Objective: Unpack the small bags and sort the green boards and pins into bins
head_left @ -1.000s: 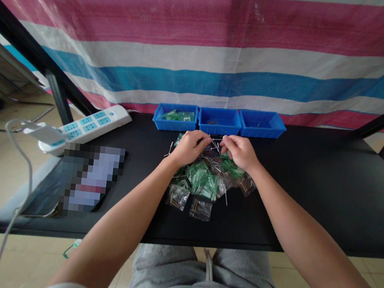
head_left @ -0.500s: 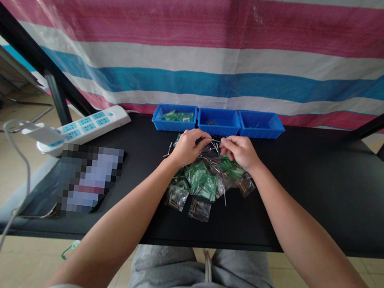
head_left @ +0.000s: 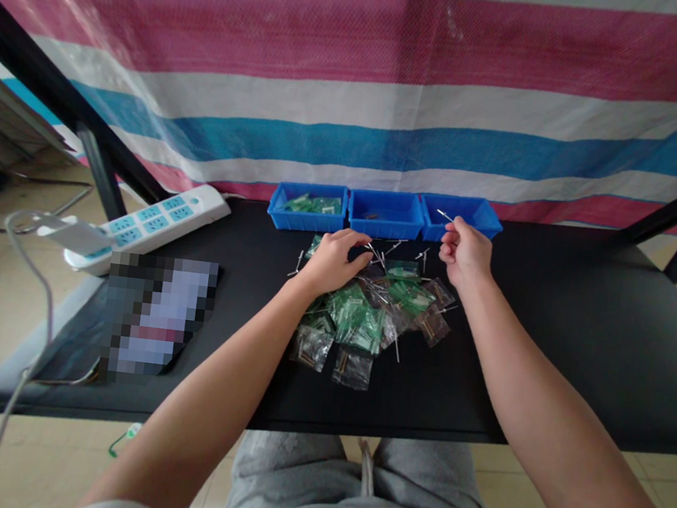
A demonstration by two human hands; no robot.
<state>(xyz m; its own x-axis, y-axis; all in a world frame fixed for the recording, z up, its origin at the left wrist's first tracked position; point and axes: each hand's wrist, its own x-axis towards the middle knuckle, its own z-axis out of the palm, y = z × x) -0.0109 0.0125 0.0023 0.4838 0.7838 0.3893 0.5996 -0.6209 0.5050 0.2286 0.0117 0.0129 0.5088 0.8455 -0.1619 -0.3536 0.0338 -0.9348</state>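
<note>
My right hand [head_left: 466, 252] is raised near the right blue bin [head_left: 463, 218], pinching a thin metal pin [head_left: 444, 215] between thumb and fingers. Over the far edge of a pile of small clear bags [head_left: 367, 322] holding green and brown parts, my left hand [head_left: 335, 259] rests with its fingers curled on loose metal pins [head_left: 380, 255]. Three blue bins stand in a row behind the pile: the left bin [head_left: 307, 206] holds green parts, and the middle bin [head_left: 385, 213] holds a few small bits.
The black table [head_left: 579, 338] carries a white power strip [head_left: 152, 225] at the far left and a blurred flat object [head_left: 157, 315] nearer. A striped tarp [head_left: 358, 85] hangs behind. Black frame posts [head_left: 98, 161] stand at both sides. My grey-clothed lap shows below the table.
My right hand has left the left hand and moved up and right toward the right bin, carrying one pin. The left hand stays at the pile.
</note>
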